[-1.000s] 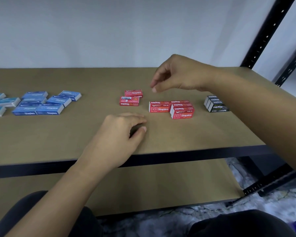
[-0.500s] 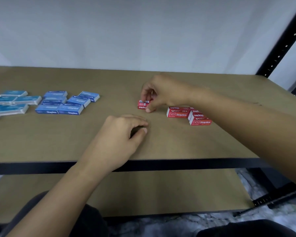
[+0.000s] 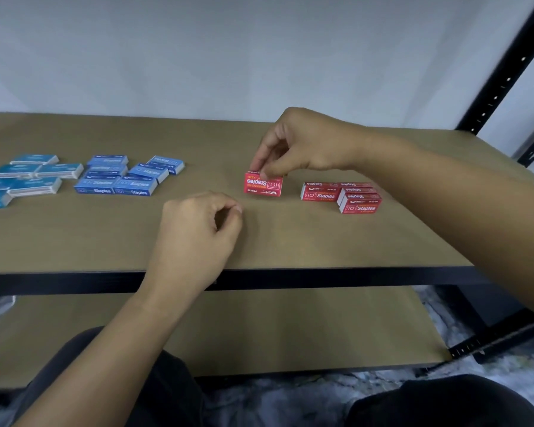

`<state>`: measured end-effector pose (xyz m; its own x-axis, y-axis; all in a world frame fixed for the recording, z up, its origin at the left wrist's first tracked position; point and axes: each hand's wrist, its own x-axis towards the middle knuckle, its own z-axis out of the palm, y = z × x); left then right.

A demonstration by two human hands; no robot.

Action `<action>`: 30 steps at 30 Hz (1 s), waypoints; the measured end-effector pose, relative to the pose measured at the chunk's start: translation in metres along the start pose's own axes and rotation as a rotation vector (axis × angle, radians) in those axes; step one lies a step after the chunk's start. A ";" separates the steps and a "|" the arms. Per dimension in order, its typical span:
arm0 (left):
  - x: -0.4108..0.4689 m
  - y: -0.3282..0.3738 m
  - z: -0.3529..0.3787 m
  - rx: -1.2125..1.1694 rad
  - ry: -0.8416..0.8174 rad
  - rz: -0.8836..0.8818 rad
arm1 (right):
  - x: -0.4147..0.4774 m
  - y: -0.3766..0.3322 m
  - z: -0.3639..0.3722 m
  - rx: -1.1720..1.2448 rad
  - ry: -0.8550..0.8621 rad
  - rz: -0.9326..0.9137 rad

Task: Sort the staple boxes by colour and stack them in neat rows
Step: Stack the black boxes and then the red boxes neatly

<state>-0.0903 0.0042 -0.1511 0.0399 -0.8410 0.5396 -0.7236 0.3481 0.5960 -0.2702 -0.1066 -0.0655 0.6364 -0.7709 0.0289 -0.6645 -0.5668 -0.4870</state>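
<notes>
My right hand [image 3: 299, 143] pinches the top edge of a red staple box [image 3: 263, 184], which stands on its edge on the brown shelf board [image 3: 290, 241], label facing me upside down. Right of it lies a group of red staple boxes [image 3: 341, 195], stacked and side by side. Dark blue staple boxes [image 3: 127, 177] sit left of centre, and light blue staple boxes [image 3: 25, 180] lie at the far left. My left hand [image 3: 198, 238] rests on the board near the front edge, fingers loosely curled, holding nothing.
A black perforated shelf upright [image 3: 506, 69] rises at the right. The board's dark front edge [image 3: 321, 277] runs across, with a lower shelf board [image 3: 259, 328] beneath. My knees show at the bottom. A white wall stands behind.
My right hand came down onto the small red boxes, gripped them and tipped a box up on its edge. The view shifted right to left; the black boxes left the frame.
</notes>
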 end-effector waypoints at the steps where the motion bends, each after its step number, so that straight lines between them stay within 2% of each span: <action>1: 0.000 0.000 0.000 0.015 -0.020 -0.005 | -0.007 0.000 -0.002 0.001 0.006 -0.003; 7: 0.001 0.002 0.009 0.175 -0.207 0.077 | -0.057 0.012 -0.007 0.037 0.066 0.056; 13: -0.001 0.013 0.015 0.188 -0.229 0.099 | -0.084 0.021 0.003 0.007 0.042 0.099; 20: -0.001 0.014 0.020 0.178 -0.223 0.111 | -0.090 0.024 0.000 -0.012 0.121 0.053; 25: 0.002 0.016 0.026 0.183 -0.208 0.068 | -0.095 0.033 -0.002 0.086 0.371 0.069; 30: 0.009 0.031 0.044 0.154 -0.207 -0.023 | -0.119 0.056 0.009 0.170 0.673 0.181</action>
<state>-0.1424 -0.0106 -0.1538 -0.0728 -0.9205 0.3839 -0.8214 0.2737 0.5004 -0.3798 -0.0439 -0.1037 0.1063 -0.8915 0.4405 -0.6318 -0.4026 -0.6623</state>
